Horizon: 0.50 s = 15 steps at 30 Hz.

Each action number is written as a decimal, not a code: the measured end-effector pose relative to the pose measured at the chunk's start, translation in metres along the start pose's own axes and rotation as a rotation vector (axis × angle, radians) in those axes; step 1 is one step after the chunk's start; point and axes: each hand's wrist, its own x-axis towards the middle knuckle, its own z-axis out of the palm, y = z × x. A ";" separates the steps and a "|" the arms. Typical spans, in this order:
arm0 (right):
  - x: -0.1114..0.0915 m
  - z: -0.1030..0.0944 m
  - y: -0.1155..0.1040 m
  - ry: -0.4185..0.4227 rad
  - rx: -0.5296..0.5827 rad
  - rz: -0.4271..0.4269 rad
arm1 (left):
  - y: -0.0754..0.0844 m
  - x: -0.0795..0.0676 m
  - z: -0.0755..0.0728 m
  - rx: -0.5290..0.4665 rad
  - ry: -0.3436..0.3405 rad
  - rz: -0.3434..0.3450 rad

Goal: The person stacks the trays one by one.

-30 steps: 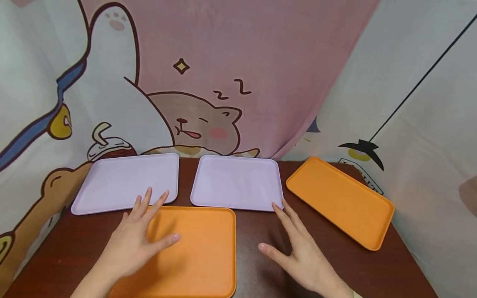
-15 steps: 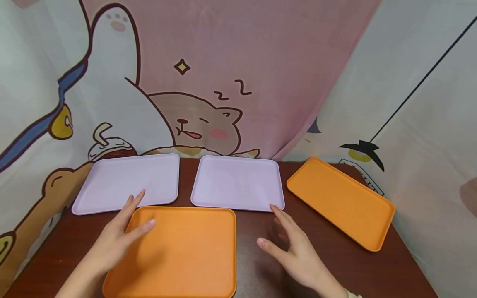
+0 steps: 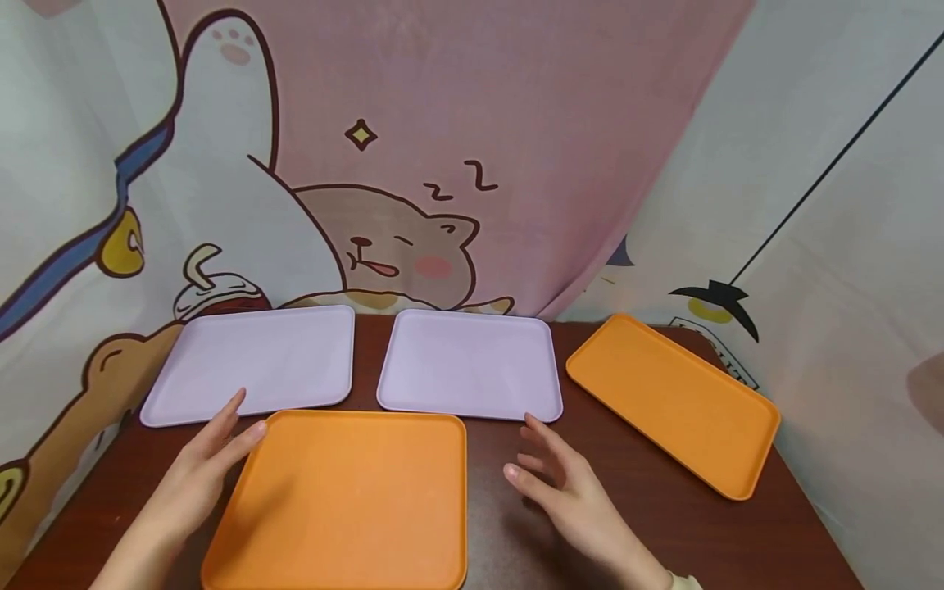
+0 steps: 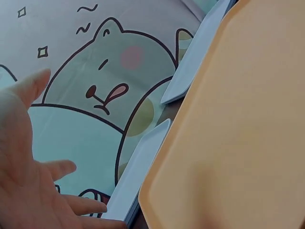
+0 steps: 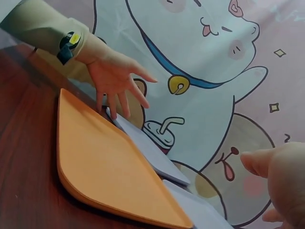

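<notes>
Fingers (image 3: 224, 422) spread on the bare left hand (image 3: 184, 483) at eight o'clock, loosely bent on the bare right hand (image 3: 578, 497) at five; between, at seven, a rectangular orange plastic-looking tray (image 3: 347, 504) lies ungripped, apparently since the dark-brown wood-look table (image 3: 487, 496) supports it

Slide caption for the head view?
Left hand and right hand hover, empty, over a table with orange trays and lilac trays.

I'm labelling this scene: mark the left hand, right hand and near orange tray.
Left hand (image 3: 189, 482): head view, back of hand.
Right hand (image 3: 578, 495): head view, back of hand.
Near orange tray (image 3: 354, 497): head view, middle of its floor.
</notes>
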 end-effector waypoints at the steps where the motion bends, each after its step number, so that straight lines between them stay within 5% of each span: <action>1: 0.001 0.002 0.001 -0.008 0.031 0.014 | -0.001 0.000 -0.001 -0.021 -0.001 -0.013; 15: 0.006 0.019 0.015 -0.118 0.236 0.116 | -0.005 -0.003 -0.009 -0.115 -0.029 -0.136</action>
